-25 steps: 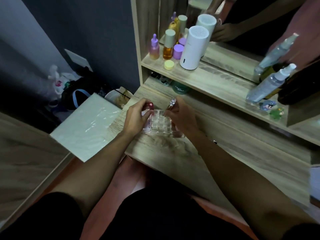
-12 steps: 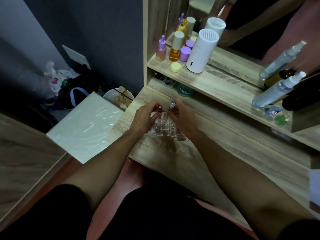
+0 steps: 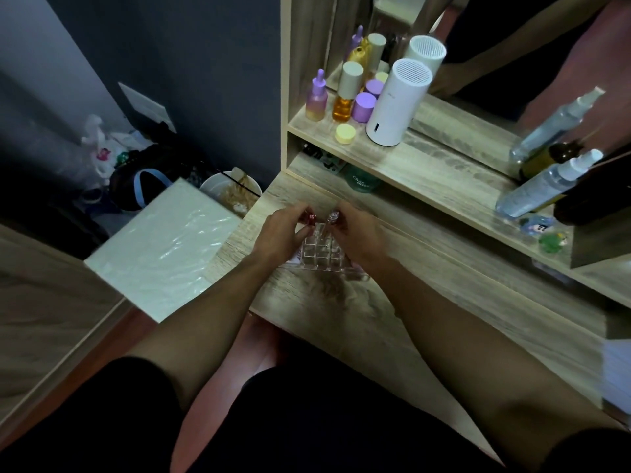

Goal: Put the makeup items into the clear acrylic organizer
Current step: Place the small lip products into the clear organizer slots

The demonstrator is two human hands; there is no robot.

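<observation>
Your clear acrylic organizer with its grid of small square compartments (image 3: 321, 252) sits on the light wood-grain vanity desktop (image 3: 426, 302), near the desk's left end, and both of your hands are gathered over its far edge. Your left hand (image 3: 285, 233) is closed around a small dark red tube with a round red cap (image 3: 310, 217), pinched between thumb and fingertips just above the organizer's back-left cells. Your right hand (image 3: 358, 233) is curled around a slim tube with a silvery clear top (image 3: 332, 216), held upright over the back row; whether its lower end is already inside a compartment cannot be told. The two tubes stand just beside each other without clearly touching. On the wooden shelf (image 3: 409, 165) above the desk stand a tall white cylindrical device with a grilled top (image 3: 396, 104) and a lilac dropper bottle (image 3: 317, 99).
</observation>
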